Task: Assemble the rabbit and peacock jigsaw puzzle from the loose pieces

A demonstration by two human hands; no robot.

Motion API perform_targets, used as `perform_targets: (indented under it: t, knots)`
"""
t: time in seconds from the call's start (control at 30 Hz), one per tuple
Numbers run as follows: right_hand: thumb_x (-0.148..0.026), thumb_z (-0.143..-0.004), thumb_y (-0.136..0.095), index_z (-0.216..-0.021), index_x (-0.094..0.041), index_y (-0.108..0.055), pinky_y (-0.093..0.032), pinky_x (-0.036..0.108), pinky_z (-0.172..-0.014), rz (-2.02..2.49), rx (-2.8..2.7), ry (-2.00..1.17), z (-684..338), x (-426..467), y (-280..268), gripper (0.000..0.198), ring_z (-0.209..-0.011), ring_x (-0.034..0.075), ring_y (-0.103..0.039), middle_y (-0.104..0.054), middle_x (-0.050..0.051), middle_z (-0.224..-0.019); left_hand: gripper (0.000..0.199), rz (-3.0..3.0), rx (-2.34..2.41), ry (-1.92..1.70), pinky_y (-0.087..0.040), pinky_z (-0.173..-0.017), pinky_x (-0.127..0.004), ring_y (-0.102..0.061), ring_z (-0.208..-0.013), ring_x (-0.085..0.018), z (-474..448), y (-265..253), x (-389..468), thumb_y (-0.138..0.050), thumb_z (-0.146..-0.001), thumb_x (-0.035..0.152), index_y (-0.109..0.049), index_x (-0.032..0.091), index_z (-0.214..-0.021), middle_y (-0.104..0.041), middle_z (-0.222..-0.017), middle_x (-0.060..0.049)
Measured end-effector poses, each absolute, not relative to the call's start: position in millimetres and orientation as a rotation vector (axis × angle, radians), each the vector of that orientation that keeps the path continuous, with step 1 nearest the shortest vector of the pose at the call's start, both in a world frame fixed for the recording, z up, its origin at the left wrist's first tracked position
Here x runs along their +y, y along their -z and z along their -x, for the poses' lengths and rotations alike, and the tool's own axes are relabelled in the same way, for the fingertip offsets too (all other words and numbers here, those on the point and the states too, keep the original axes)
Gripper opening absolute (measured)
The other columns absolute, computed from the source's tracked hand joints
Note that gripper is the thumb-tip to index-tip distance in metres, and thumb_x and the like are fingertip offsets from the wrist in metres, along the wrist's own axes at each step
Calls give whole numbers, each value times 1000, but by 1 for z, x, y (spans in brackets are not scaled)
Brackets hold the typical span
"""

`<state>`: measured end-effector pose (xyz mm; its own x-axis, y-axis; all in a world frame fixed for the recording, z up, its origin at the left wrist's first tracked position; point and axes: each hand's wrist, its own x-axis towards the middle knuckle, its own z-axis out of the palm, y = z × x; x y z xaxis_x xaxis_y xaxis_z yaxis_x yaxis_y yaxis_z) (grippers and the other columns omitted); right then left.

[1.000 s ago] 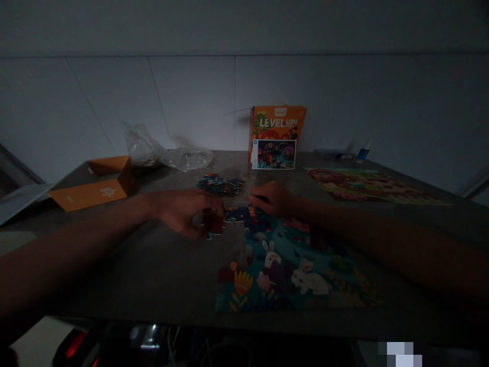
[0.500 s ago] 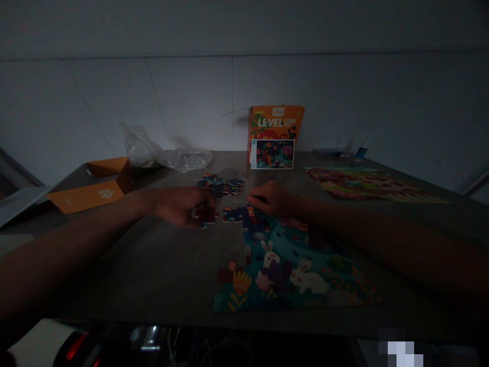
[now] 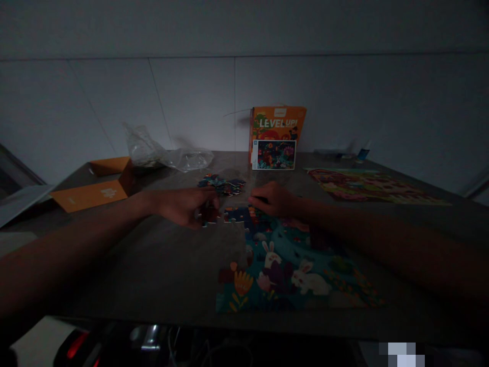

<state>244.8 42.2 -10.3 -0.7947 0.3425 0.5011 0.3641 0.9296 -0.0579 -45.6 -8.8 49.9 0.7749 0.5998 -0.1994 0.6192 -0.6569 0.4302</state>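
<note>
My left hand (image 3: pixel 187 205) is curled over a small reddish-brown cluster of puzzle pieces (image 3: pixel 210 217) on the table, thumb and fingers gripping it. Just right of it, a dark blue strip of pieces (image 3: pixel 234 214) joins the upper left of the partly assembled jigsaw puzzle (image 3: pixel 280 278), which pictures white rabbits and flowers. My right hand (image 3: pixel 273 198) is closed at the puzzle's far edge, its fingertips bent together; anything inside them is hidden. Beyond both hands lies a pile of loose puzzle pieces (image 3: pixel 223 184).
An orange puzzle box (image 3: pixel 278 122) stands at the back with a picture card (image 3: pixel 275 155) against it. An open orange box (image 3: pixel 91 193) and crumpled clear plastic bags (image 3: pixel 187 159) lie left. Another puzzle (image 3: pixel 374 186) and a small blue-labelled bottle (image 3: pixel 363 153) are at right.
The fingers of my left hand have shifted slightly over the reddish-brown puzzle pieces. My right hand stays closed in the same place. The view has moved very slightly.
</note>
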Motion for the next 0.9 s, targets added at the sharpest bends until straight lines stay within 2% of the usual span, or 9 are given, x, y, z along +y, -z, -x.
perform_targets:
  t: [0.27,0.47,0.7,0.9]
  knots:
    - [-33,-100,-43,-67,-20,-45,-25,27,-57,476,-2575,49,-245,45,12,35,-52,10,-38,-40,-4,-55,61,-2685,907,-108,-51,-76,-28,-64,-90,-20,47,-45,-7,-70,-72,17,-48,14,-130,-61,-111,-8]
    - [-32,-99,-44,-66,-20,-44,-24,27,-57,474,-2569,54,-244,43,10,36,-51,10,-37,-38,-4,-54,38,-2718,736,-130,-53,-81,-28,-64,-92,-18,46,-39,-3,-66,-74,10,-61,16,-111,-59,-111,-7]
    - [-31,-98,-45,-63,-20,-41,-23,27,-57,467,-2565,52,-243,43,10,36,-50,9,-36,-37,-5,-54,34,-2743,653,-132,-53,-74,-25,-63,-86,-16,45,-41,-2,-64,-78,6,-68,18,-109,-62,-104,-6]
    - [-31,-98,-46,-62,-20,-41,-23,28,-57,472,-2573,47,-243,43,10,37,-50,9,-34,-37,-5,-54,27,-2841,588,-154,-52,-86,-29,-63,-100,-20,47,-45,-1,-68,-83,9,-74,23,-106,-69,-108,-6]
